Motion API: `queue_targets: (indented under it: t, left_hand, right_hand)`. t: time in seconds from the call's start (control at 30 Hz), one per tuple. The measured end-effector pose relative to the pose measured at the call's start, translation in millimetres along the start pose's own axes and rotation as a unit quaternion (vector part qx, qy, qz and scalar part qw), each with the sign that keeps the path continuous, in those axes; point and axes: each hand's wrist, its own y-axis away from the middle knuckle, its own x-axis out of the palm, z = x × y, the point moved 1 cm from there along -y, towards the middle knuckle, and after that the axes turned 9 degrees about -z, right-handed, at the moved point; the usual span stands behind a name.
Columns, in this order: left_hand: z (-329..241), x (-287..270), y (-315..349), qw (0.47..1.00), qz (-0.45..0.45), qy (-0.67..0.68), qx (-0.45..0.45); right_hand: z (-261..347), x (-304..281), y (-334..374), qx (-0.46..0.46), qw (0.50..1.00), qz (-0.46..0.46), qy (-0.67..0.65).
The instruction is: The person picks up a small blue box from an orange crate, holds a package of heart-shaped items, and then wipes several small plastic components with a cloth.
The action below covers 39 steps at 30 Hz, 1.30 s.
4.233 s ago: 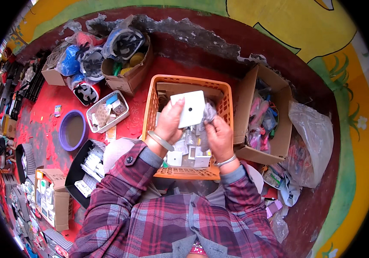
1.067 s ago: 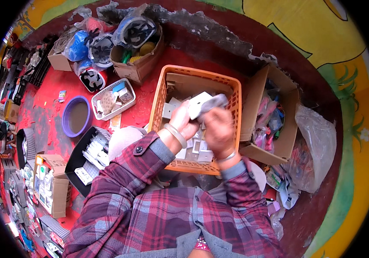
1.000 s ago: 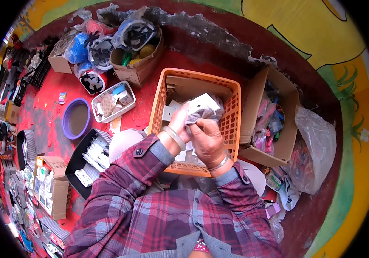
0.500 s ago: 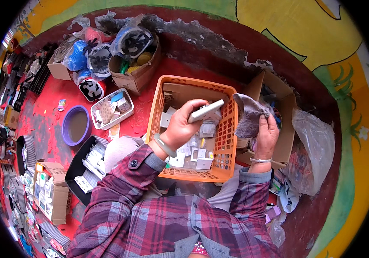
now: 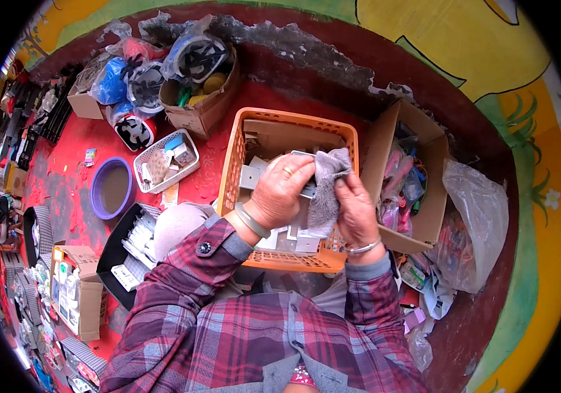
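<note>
Over an orange plastic basket (image 5: pixel 351 141), my left hand (image 5: pixel 279 193) is closed around a flat white piece (image 5: pixel 308 190), mostly covered by the fingers and a cloth. The grey cloth (image 5: pixel 325 196) lies against the piece's right end. My right hand (image 5: pixel 358 215) pinches the cloth between thumb and fingers at its right edge. Both hands are close together, almost meeting at the cloth. Below them in the basket are several white square pieces, such as a white plate (image 5: pixel 250 177), and a cardboard lining.
To the right stands an open cardboard box (image 5: pixel 418 245) of colourful packets, beside a clear plastic bag (image 5: pixel 473 223). At the left are a white basket (image 5: pixel 166 183), a purple basin (image 5: pixel 95 190) and a black tray (image 5: pixel 111 262). Bagged helmets (image 5: pixel 199 62) sit farther back.
My right hand has brought the cloth left and down onto the white piece. My left hand has turned its back upward, hiding more of the piece.
</note>
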Motion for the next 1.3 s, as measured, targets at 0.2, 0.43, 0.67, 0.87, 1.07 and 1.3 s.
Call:
queue_targets:
  t: [0.2, 0.43, 0.67, 0.87, 1.07, 1.3]
  left_hand:
    - [-11, 3, 6, 0.988, 0.059, -0.103, 0.102]
    - [-10, 7, 9, 0.997, 0.022, -0.07, -0.005]
    - [3, 29, 24, 0.512, -0.061, 0.653, -0.556]
    - [10, 28, 21, 0.6, -0.085, 0.614, -0.506]
    - [19, 15, 18, 0.719, 0.023, 0.533, -0.446]
    - [10, 7, 14, 0.752, 0.143, 0.504, -0.4]
  right_hand:
    - [-16, -5, -6, -0.022, 0.995, -0.085, -0.05]
    - [-12, -20, -12, -0.076, 0.979, -0.172, -0.075]
    - [-17, -18, -14, -0.112, 0.983, -0.123, -0.079]
    - [-21, -13, -13, -0.11, 0.989, -0.094, 0.023]
    - [-4, -14, -12, -0.137, 0.984, -0.082, 0.08]
    - [13, -24, -11, -0.161, 0.979, -0.035, 0.12]
